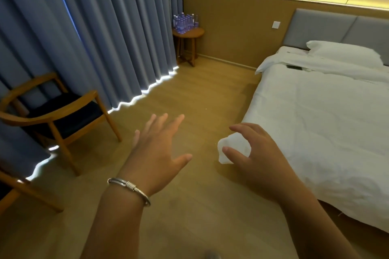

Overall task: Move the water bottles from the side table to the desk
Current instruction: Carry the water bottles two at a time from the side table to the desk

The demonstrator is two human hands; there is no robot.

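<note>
**Bottles wait in the far corner, both arms out in front**

Far across the room, against the wooden wall panel where the curtain ends, stands the small round wooden side table (190,32), and on it a tight cluster of clear plastic water bottles with blue labels (184,22). They sit upright and packed together toward the left and back of the tabletop, leaving a bare strip on the right; how many there are I cannot tell at this range. None appears to have left the table, so by my reading the task is at its start and the next step is to cross the floor. The desk is not in view.

Near the camera, the left hand (156,149) is stretched forward with fingers straight and spread, holding nothing; a silver metal bangle (128,187) circles its wrist. The right hand (255,153) has its fingers curled with thumb and forefinger apart around a crumpled white wad (233,150) (tissue or cloth, I cannot say which), gripping it loosely. That wad would likely hamper a grip on a bottle.

Between hands and table lies the pale wood-look floor (202,94). Left of it hang the grey-blue pleated curtains (101,33), with a wooden armchair with a dark seat (56,111) before them. On the right is the white-sheeted bed (320,124), carrying a white pillow (343,51) and a small dark flat object (294,67) near its head.
</note>
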